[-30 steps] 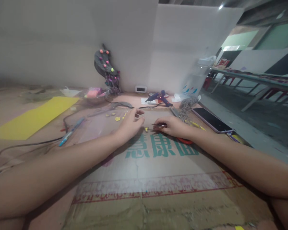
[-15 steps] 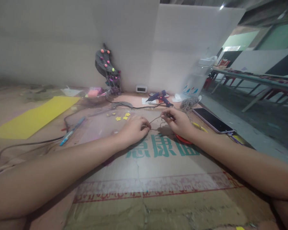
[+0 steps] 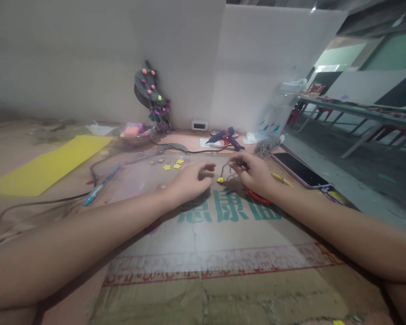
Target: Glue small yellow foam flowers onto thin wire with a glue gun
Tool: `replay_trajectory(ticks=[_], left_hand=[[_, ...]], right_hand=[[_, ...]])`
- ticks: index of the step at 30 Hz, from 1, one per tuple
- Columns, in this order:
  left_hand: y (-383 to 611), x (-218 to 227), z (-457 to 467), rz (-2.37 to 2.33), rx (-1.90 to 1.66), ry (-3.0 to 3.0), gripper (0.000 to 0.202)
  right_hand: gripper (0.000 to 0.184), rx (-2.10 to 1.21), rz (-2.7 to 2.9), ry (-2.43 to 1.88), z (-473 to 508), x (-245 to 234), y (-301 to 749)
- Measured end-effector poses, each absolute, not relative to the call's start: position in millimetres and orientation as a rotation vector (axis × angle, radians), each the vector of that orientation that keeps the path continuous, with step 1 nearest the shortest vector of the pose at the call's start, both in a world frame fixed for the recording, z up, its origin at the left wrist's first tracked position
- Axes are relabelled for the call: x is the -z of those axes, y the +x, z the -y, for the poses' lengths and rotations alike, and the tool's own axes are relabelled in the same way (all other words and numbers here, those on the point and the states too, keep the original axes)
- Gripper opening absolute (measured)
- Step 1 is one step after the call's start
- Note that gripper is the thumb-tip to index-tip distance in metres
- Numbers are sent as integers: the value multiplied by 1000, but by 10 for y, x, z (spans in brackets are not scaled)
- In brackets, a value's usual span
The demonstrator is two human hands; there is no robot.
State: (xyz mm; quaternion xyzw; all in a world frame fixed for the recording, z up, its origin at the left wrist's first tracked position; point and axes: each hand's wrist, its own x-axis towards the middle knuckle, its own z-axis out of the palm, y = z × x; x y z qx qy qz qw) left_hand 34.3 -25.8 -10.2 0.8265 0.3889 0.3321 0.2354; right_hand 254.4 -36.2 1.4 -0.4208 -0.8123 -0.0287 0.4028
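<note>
My right hand (image 3: 252, 170) pinches a thin grey yarn (image 3: 222, 169) between thumb and fingertips. A small yellow flower (image 3: 220, 180) hangs at the lower end of that yarn, just over the printed board. To its left my left hand (image 3: 194, 179) holds nothing; thumb and fingers stand apart, facing the flower. Behind the left hand, several yellow flower cutouts (image 3: 173, 165) lie on the board. Something red and ring-shaped (image 3: 257, 196) shows partly under my right hand, and yellow handles (image 3: 282, 179) show beside that wrist.
A purple glue gun (image 3: 226, 137) rests at the back, near a ball of grey yarn (image 3: 268, 146). At right lies a phone (image 3: 301, 170). Yellow sheet (image 3: 50, 164), blue pen (image 3: 102, 185) and a dark cable are at left. A decorated grey crescent (image 3: 147, 88) leans against the wall.
My left hand has let go of the yarn's end and its fingers have parted. The yellow flower now shows, dangling from the yarn in my right hand.
</note>
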Motion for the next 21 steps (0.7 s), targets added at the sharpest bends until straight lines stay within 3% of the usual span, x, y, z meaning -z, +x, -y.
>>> replay_trajectory(ticks=[9, 14, 21], left_hand=[[352, 118, 266, -755, -892, 2203, 42], [350, 98, 281, -831, -829, 2153, 22], [360, 53, 293, -912, -911, 2014, 25]], right_hand=[[11, 67, 2133, -1029, 426, -14, 2525], [11, 38, 2141, -1037, 441, -12, 2490], [13, 32, 2169, -1054, 423, 9, 2491]])
